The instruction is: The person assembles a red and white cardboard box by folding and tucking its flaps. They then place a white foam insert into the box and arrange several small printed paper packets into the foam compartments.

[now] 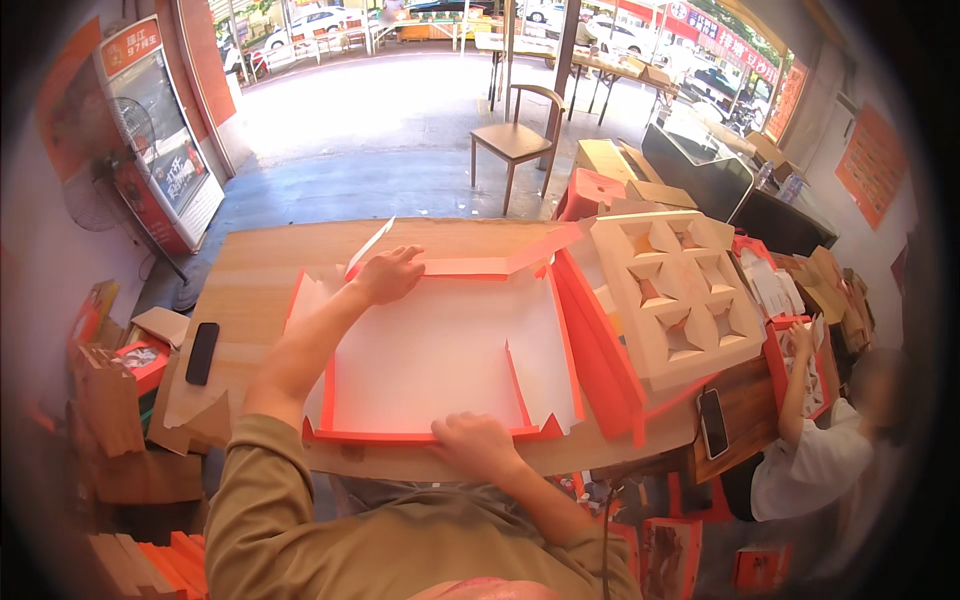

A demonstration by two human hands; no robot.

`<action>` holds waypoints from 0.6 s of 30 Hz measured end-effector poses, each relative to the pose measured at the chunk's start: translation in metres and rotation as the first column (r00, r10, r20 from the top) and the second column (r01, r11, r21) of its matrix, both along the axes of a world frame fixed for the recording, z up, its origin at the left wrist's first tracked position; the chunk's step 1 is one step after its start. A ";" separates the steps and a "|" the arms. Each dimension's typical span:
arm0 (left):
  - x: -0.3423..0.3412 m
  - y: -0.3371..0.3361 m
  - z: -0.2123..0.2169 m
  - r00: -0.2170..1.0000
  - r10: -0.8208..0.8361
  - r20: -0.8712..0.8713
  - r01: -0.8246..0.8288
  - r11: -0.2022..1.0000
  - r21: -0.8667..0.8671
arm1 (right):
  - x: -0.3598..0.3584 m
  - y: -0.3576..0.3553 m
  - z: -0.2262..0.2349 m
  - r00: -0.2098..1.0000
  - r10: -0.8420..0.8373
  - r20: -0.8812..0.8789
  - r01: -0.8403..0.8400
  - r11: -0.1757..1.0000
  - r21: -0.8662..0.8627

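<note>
A wide, shallow red-and-white cardboard box point(430, 350) lies partly folded on the table before me, its white inside facing up. Red walls stand along its near side and part of its sides; flaps stick up at the far corners. My left hand point(390, 275) reaches across to the far wall, its fingers bent over the folded edge. On the near wall, my right hand point(478, 445) is closed, with the thumb side along the red rim. Its lower fingers are hidden behind the wall.
Right of the box are stacked red cardboard pieces point(598, 355) and beige divider trays point(690, 290). Phones lie at the left point(202, 353) and right point(712, 423). A person point(820, 455) handles a red box at the right. A chair point(512, 142) stands beyond the table point(260, 265).
</note>
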State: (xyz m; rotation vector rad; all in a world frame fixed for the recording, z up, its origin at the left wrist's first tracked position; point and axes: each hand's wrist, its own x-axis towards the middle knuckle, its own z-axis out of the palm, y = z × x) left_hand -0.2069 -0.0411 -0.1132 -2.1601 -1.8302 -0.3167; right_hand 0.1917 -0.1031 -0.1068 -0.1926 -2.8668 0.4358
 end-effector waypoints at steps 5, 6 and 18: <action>0.017 -0.001 -0.024 1.000 -0.002 -0.008 0.002 0.998 0.055 | -0.002 -0.023 0.001 0.999 -0.001 0.037 -0.001 0.999 0.054; 0.019 -0.003 -0.028 0.999 0.020 0.037 -0.023 0.997 0.073 | -0.002 -0.023 0.003 0.999 -0.001 0.044 -0.001 0.999 0.044; 0.049 0.020 -0.026 0.830 0.464 0.309 -0.495 0.869 0.024 | -0.041 -0.006 0.013 0.998 -0.018 0.058 0.018 1.000 0.000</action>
